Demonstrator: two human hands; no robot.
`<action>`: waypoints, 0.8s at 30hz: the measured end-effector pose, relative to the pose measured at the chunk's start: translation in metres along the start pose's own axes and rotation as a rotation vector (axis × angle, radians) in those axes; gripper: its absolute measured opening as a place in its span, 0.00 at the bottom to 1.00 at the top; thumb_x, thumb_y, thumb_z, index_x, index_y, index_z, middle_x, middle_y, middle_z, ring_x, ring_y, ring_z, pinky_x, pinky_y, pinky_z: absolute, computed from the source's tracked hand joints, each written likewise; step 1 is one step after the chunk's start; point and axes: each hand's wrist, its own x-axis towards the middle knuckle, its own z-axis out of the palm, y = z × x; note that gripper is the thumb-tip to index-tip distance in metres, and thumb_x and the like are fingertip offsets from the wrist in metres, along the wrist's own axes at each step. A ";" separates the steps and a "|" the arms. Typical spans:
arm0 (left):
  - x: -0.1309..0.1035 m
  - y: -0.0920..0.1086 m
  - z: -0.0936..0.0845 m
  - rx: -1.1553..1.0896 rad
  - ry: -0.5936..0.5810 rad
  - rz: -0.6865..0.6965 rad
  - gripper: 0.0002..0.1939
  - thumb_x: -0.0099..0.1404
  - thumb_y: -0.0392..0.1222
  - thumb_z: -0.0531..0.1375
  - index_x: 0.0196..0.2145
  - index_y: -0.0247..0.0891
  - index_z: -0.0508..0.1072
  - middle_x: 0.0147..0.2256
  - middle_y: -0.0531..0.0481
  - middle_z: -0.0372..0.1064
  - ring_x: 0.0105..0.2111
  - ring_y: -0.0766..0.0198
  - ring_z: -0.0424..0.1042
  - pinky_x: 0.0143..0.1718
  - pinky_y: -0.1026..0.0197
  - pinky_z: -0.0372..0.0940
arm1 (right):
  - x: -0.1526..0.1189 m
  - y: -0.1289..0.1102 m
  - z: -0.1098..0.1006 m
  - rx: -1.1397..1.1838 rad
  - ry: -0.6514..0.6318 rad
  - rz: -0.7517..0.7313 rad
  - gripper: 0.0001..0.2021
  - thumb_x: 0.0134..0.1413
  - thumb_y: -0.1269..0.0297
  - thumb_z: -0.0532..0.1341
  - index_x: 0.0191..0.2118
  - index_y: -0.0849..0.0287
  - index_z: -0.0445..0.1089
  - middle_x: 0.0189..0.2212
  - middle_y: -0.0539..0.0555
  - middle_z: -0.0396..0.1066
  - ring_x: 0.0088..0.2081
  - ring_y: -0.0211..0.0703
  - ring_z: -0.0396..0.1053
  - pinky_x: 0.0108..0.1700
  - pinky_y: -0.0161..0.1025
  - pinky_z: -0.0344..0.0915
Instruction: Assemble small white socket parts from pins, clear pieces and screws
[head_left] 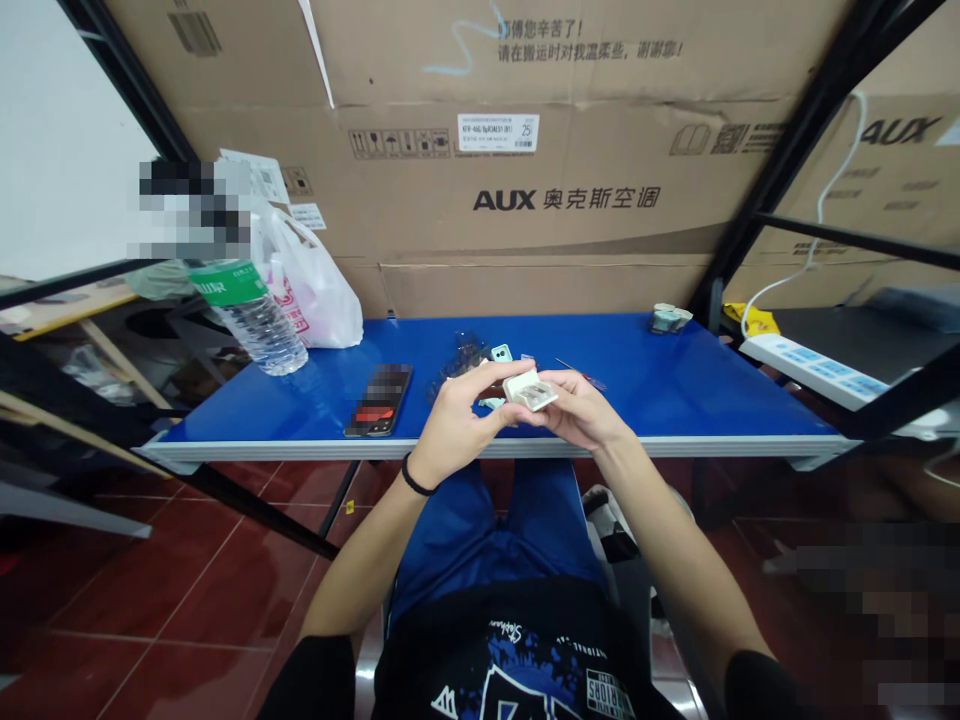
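Note:
Between my two hands, above the front edge of the blue table [600, 400], is a small whitish boxy plastic piece [531, 390]; its exact kind is unclear. My left hand [466, 408] grips it from the left, thumb below and fingers above. From the right, my right hand [583, 408] pinches its other side. Just behind the hands lies a dark, tangled-looking heap [469, 355], perhaps in clear plastic. Beside that heap is a small light-blue piece [501, 353]. A thin rod-like tool [574, 370] shows partly behind my right hand.
A phone [380, 400] lies left of my hands. Further left stand a large water bottle [262, 325] and a white plastic bag [326, 285]. A small pale bundle [670, 318] sits at the back right. Right of the table is a power strip [817, 370]. Cardboard [420, 230] backs the table.

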 end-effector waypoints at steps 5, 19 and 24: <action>0.007 -0.014 -0.001 -0.152 -0.074 -0.102 0.31 0.66 0.59 0.69 0.60 0.40 0.75 0.59 0.38 0.76 0.57 0.46 0.77 0.58 0.46 0.75 | 0.005 0.002 0.005 -0.166 0.119 -0.013 0.23 0.51 0.43 0.74 0.40 0.60 0.81 0.27 0.55 0.81 0.28 0.39 0.79 0.30 0.32 0.77; 0.008 -0.056 -0.020 0.089 -0.086 -0.188 0.26 0.58 0.51 0.74 0.52 0.38 0.80 0.55 0.40 0.79 0.49 0.48 0.82 0.55 0.46 0.76 | -0.026 -0.039 -0.107 -1.486 0.637 0.093 0.16 0.56 0.56 0.71 0.45 0.62 0.80 0.39 0.62 0.80 0.39 0.50 0.76 0.40 0.43 0.71; -0.002 -0.071 -0.020 0.170 -0.124 -0.181 0.28 0.55 0.51 0.76 0.51 0.39 0.79 0.52 0.42 0.80 0.46 0.50 0.81 0.55 0.46 0.74 | -0.023 -0.032 -0.128 -1.516 0.572 0.314 0.09 0.58 0.59 0.69 0.34 0.59 0.79 0.30 0.57 0.79 0.31 0.45 0.74 0.32 0.39 0.66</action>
